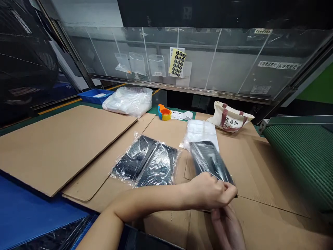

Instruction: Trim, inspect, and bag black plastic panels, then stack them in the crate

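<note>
Cardboard [260, 170] lies beside green belt [301, 149]; left grip [213, 191] pinches black packet [208, 158], right grip [227, 224] unclear.

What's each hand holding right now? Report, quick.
Left hand: closed, pinching the near end of the shiny black item.
Right hand: just below the left, partly hidden; can't tell.
</note>
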### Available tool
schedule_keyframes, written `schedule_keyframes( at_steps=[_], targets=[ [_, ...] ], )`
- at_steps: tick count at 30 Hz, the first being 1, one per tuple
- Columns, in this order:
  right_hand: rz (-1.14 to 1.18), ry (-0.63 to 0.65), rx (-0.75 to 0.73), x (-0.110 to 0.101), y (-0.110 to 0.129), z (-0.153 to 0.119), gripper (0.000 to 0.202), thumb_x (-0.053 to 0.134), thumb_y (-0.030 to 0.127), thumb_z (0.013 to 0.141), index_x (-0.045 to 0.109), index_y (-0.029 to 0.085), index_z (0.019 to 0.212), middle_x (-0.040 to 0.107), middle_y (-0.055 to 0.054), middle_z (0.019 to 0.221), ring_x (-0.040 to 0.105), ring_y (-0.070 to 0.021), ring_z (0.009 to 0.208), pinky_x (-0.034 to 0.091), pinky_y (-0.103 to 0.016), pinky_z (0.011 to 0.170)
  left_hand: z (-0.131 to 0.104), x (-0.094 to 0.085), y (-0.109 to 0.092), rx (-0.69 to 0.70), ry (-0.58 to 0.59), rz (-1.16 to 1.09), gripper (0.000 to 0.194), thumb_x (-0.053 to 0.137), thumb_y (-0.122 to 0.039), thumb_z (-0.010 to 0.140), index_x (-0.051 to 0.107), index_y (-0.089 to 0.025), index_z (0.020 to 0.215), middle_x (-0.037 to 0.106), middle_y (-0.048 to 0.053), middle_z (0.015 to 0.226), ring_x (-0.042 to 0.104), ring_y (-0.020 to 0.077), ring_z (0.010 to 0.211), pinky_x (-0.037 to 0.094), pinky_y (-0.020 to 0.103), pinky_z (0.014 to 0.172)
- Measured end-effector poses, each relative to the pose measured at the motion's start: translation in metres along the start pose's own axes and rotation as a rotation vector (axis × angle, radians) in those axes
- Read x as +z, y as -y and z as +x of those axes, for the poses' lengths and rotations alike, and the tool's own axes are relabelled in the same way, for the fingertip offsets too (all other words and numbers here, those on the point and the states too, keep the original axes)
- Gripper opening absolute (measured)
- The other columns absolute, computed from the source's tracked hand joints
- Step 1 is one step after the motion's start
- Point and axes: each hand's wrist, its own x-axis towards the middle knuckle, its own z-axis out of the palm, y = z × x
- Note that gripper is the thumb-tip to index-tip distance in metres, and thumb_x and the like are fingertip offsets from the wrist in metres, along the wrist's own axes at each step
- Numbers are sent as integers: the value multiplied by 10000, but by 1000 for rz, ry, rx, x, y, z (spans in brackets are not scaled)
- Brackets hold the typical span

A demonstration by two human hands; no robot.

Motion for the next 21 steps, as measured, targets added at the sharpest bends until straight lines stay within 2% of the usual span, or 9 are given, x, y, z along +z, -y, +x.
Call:
schedule_keyframes(
  at_steps=[2, 5, 8, 13, 16, 18, 21],
  targets=[
    [45, -21, -41, 5, 4, -1, 195, 826, 261, 560, 700, 253, 708, 694, 38, 691, 627, -140, 671, 555, -210, 660, -4, -4, -1, 10, -34, 2, 128, 433, -100, 811, 552, -111, 860, 528, -9, 555, 542, 133, 426, 315, 246, 360],
    [46, -56, -24, 12, 7, -5, 251, 854, 239, 497, 702, 242, 697, 689, 34, 672, 619, -143, 661, 546, -208, 640, -11, -6, -1, -28, -160, 61, 122, 438, -104, 800, 550, -112, 847, 497, -21, 536, 490, 118, 400, 289, 245, 368],
    [41, -83, -17, 16, 5, -7, 266, 871, 306, 499, 704, 217, 685, 702, 13, 708, 641, -166, 717, 558, -252, 695, -15, -4, 1, -107, -242, 175, 75, 453, -125, 805, 527, -133, 793, 489, -15, 531, 497, 132, 415, 287, 261, 392],
    [220, -74, -95, 17, 6, 4, 291, 832, 405, 607, 712, 226, 802, 728, 13, 807, 660, -143, 811, 544, -274, 826, -23, 2, -2, -200, -184, 252, 188, 504, -172, 838, 446, -191, 660, 492, -1, 520, 481, 154, 416, 250, 288, 399],
    [268, -108, -145, 16, 10, 9, 263, 856, 374, 581, 687, 227, 718, 709, 41, 719, 646, -116, 703, 553, -257, 783, -29, 0, -4, -224, -145, 253, 188, 488, -140, 828, 450, -191, 651, 484, 1, 509, 467, 156, 415, 241, 292, 404],
    [222, -111, -146, 15, 10, 9, 276, 871, 364, 557, 661, 213, 654, 687, 48, 665, 631, -112, 648, 560, -257, 745, -28, -4, -4, -200, -169, 234, 184, 454, -121, 823, 447, -194, 655, 474, -2, 523, 462, 157, 432, 253, 298, 415],
    [83, -31, -86, 11, 1, 6, 314, 881, 377, 526, 661, 196, 658, 669, 38, 660, 626, -121, 640, 558, -240, 661, -22, -10, -7, -142, -223, 182, 170, 437, -133, 826, 453, -195, 668, 473, 1, 572, 463, 160, 473, 280, 307, 432]
  ],
)
